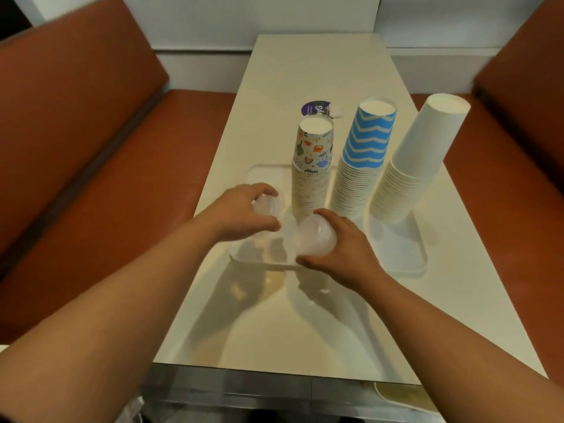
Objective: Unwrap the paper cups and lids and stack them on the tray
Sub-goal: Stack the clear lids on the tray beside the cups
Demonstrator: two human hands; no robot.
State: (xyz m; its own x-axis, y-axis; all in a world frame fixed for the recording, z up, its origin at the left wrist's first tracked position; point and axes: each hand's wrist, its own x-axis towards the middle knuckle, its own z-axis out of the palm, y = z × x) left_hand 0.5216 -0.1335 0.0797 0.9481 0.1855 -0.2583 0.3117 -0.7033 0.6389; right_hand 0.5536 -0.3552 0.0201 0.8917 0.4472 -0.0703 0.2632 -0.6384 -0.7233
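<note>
Even, fairly bright overhead light casts soft forearm shadows on the glossy tabletop (305, 315), the clear lids (316, 239) smear with motion blur, and wide-angle distortion bends the bench seats (76, 132) at the edges.
</note>
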